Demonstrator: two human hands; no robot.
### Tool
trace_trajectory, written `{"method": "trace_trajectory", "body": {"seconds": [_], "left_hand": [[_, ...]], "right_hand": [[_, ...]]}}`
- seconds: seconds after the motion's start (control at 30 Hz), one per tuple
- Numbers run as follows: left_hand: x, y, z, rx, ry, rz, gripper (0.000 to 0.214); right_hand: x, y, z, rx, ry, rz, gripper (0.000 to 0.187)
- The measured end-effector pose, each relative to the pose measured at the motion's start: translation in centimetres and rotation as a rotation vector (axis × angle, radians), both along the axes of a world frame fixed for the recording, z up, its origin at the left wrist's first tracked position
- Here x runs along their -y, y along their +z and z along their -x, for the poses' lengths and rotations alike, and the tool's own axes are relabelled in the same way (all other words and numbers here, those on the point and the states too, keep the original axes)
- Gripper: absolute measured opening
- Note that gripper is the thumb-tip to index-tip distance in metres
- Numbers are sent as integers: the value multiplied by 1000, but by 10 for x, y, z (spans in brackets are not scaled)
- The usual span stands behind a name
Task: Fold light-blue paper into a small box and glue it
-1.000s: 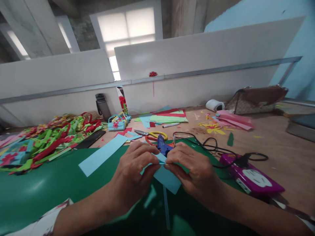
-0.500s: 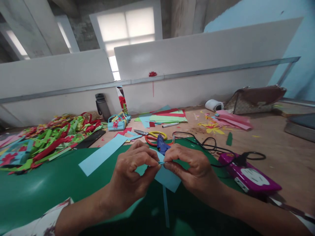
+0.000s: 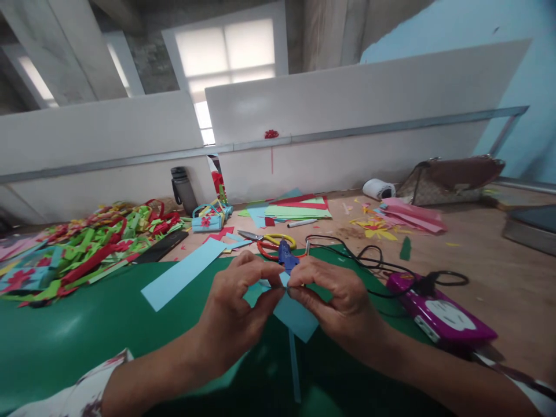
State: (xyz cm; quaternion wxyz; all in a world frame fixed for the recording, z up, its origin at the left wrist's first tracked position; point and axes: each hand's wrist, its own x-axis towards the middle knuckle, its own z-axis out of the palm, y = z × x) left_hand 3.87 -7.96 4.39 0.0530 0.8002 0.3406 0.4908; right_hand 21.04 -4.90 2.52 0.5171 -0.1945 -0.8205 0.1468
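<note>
My left hand [image 3: 245, 310] and my right hand [image 3: 336, 295] meet at the middle, thumb and forefinger of each pinched together. A narrow strip of light-blue paper runs between the fingertips, mostly covered by them. Just below and behind lies a light-blue paper piece [image 3: 297, 317] on the green surface, partly hidden by my hands. A thin blue paper strip [image 3: 295, 370] extends down from under it. Beyond my fingers is a blue glue gun [image 3: 286, 255], beside scissors [image 3: 273, 240] with yellow and orange handles. A long light-blue paper rectangle [image 3: 185, 275] lies left of my hands.
A purple power strip [image 3: 441, 310] with black cables sits at right. Heaped red and green paper pieces [image 3: 104, 246] fill the left, near a black phone [image 3: 160, 247]. Small blue paper bags [image 3: 207, 221], a dark bottle [image 3: 183, 190] and stacked paper sheets [image 3: 299, 209] stand farther back.
Fingertips have closed nearer together, and less of the pinched blue strip shows between them. The view has shifted slightly; the other things stay in place.
</note>
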Motion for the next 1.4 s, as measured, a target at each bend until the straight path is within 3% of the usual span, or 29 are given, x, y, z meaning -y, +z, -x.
{"method": "trace_trajectory", "body": {"seconds": [0.3,0.6,0.93,1.4], "left_hand": [[-4,-1,0,-45,-54,5,12],[-8,-4,1,-108,-70,-61,12],[-5,5,8,-146,-66,0,15],[-11,-7,5,-144,-26,-70,14]], "right_hand": [[1,-1,-1,52,-48,-21,12],[-1,-2,-1,108,-27,-133,13],[-1,2,-4,161,-69,-121,14],[-4,-2,-4,220,-106,-197,15]]}}
